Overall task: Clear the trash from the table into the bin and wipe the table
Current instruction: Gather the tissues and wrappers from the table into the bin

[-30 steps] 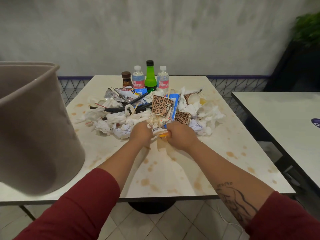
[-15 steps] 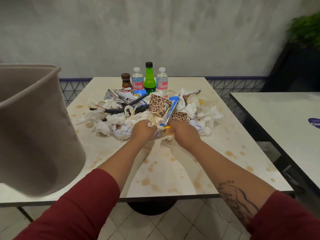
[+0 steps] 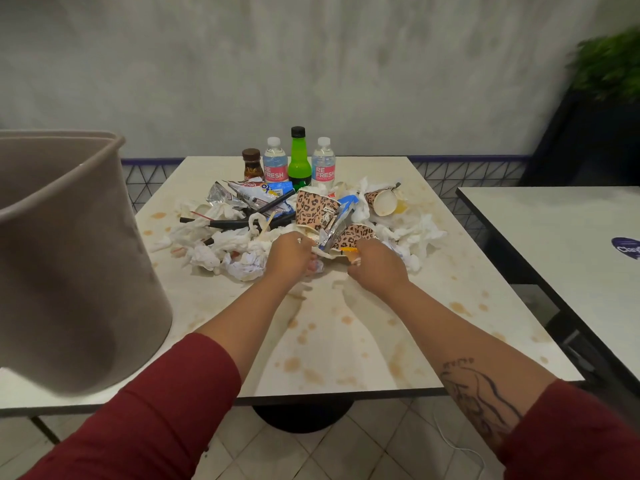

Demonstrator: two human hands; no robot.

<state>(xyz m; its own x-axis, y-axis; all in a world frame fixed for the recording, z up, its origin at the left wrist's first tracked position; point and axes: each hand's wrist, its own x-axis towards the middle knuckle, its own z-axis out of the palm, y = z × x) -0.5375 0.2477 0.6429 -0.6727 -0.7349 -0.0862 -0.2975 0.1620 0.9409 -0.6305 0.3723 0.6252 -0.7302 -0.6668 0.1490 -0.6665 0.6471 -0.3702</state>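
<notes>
A heap of trash (image 3: 242, 237) covers the middle of the stained table (image 3: 346, 341): crumpled white tissues, leopard-print paper cups (image 3: 315, 209), snack wrappers and black straws. My left hand (image 3: 289, 254) grips tissues at the heap's near edge. Beside it, my right hand (image 3: 375, 268) is curled round paper scraps with a small orange piece at its fingers. The grey bin (image 3: 69, 258) stands on the table's left side, close to the camera.
A brown jar (image 3: 251, 164), two water bottles (image 3: 275, 161) and a green bottle (image 3: 299, 155) stand upright behind the heap. A second table (image 3: 571, 237) lies to the right. A plant (image 3: 609, 64) is at the far right corner.
Both hands have dug slightly further into the heap's near edge and lifted the trash a little; the upright leopard cup has shifted with it.
</notes>
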